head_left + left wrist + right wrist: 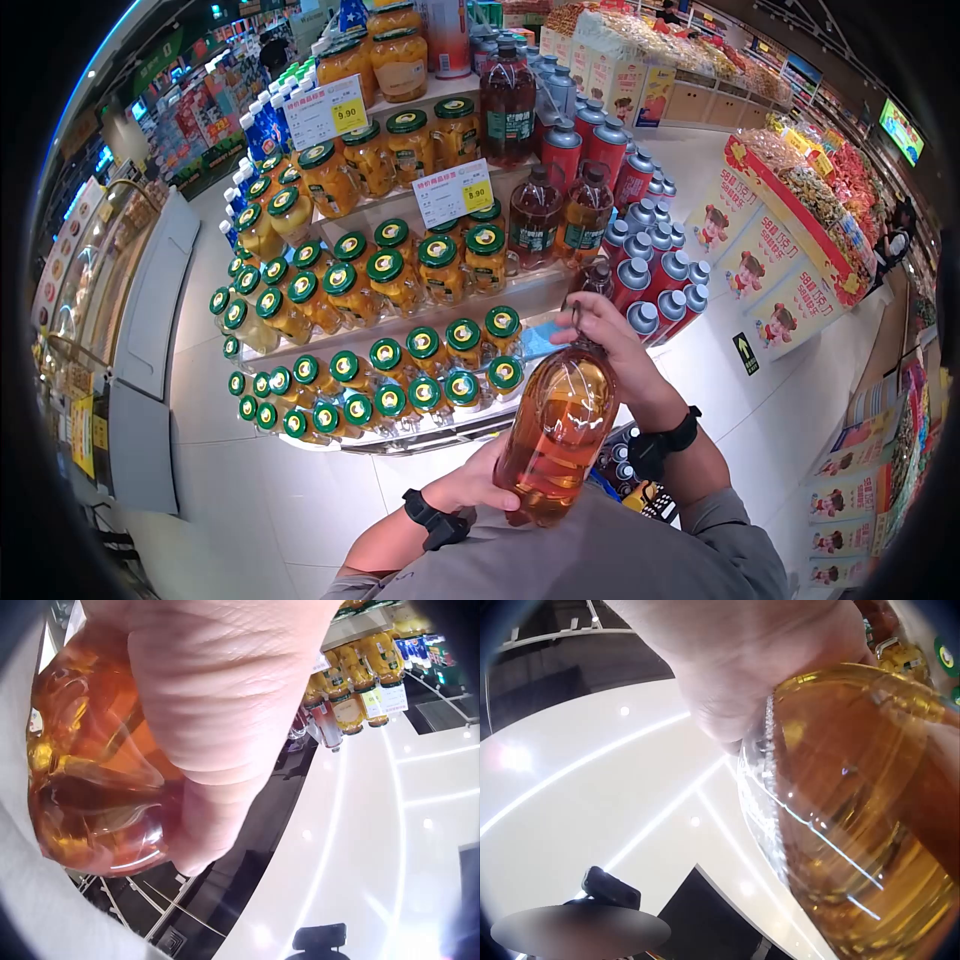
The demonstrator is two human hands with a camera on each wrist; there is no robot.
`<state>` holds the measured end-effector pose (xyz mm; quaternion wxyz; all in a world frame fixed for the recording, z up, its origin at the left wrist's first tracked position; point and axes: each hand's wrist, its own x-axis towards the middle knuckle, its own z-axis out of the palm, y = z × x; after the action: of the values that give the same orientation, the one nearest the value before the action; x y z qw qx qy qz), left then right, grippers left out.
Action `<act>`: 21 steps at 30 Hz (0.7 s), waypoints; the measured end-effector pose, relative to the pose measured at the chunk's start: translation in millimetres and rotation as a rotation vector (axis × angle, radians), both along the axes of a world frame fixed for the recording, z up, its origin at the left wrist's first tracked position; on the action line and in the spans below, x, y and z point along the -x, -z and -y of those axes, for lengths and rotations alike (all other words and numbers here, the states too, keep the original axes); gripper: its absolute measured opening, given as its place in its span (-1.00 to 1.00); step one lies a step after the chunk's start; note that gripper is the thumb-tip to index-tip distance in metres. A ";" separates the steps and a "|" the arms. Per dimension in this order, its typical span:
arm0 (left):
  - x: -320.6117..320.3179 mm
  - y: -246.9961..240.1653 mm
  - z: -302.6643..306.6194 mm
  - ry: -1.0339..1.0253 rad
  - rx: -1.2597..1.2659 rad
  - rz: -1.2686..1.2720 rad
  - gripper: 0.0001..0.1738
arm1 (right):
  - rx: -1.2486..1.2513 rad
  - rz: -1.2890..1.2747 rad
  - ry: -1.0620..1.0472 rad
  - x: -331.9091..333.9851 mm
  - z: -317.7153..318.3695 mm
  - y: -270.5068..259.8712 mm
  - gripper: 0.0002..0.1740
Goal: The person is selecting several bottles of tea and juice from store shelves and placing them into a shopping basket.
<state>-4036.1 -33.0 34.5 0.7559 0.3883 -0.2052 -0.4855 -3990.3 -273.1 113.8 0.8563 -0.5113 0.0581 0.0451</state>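
Note:
A large clear bottle of amber drink (560, 430) is tilted in front of the person's grey shirt, its neck pointing up and away. Near its base, the left hand (478, 482) grips the side, thumb lying across the plastic. The right hand (612, 342) holds the neck, fingers curled around the cap end and partly covering it. Seen from the left wrist, the thumb side of the hand (217, 697) presses against the bottle's lower end (97, 780). In the right wrist view the bottle's shoulder (855, 802) shows liquid and air, with the hand (757, 652) above it.
A tiered shelf ahead carries green-lidded jars (385, 265), price cards (452, 193), dark bottles (535, 215) and red cans (668, 270). A basket (655, 500) with bottles sits below the right forearm. Candy displays (790, 230) stand to the right; tiled floor (230, 490) lies left.

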 end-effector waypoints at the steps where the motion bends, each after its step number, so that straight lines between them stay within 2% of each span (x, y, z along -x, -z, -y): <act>1: -1.1 -0.3 -0.6 -0.004 -0.002 -0.007 0.38 | -0.002 -0.007 -0.004 3.1 7.2 10.6 -0.65; 3: -6.3 -3.5 -1.9 0.001 -0.073 0.028 0.35 | -0.161 -0.066 -0.170 7.0 19.5 35.5 -0.69; 5: -7.4 -1.1 -1.2 0.010 -0.093 0.042 0.37 | -0.197 -0.038 -0.123 9.4 21.2 49.7 -0.66; 7: -11.7 -2.9 3.2 -0.055 -0.022 0.197 0.40 | -0.469 0.197 -0.274 4.5 25.6 66.2 -0.59; 9: -16.1 1.2 -0.4 0.035 -0.046 0.152 0.41 | -0.525 0.257 -0.295 3.6 26.2 77.6 -0.56; 11: -18.5 1.9 1.3 0.191 0.016 0.018 0.41 | -0.751 0.456 -0.413 -0.8 20.7 91.0 -0.52; 13: -10.8 1.2 2.2 0.165 0.004 0.010 0.42 | -0.803 0.515 -0.424 -5.6 17.3 98.0 -0.51; 15: -5.9 11.0 0.9 0.240 0.053 -0.181 0.43 | -0.907 0.630 -0.455 -8.9 15.1 100.3 -0.46; 17: -5.5 6.3 1.4 0.228 0.045 -0.146 0.45 | -0.893 0.625 -0.448 -5.4 14.6 97.4 -0.51; 19: -5.7 5.2 1.2 0.201 0.042 -0.077 0.45 | -0.839 0.512 -0.346 1.8 15.0 100.4 -0.37; 21: -5.0 -3.4 0.8 0.176 0.032 -0.091 0.46 | -0.840 0.543 -0.327 4.1 12.9 99.2 -0.32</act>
<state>-4031.1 -33.8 37.9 0.7248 0.3343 -0.2117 -0.5640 -3994.4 -285.9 14.6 0.9534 -0.1198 -0.2695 0.0635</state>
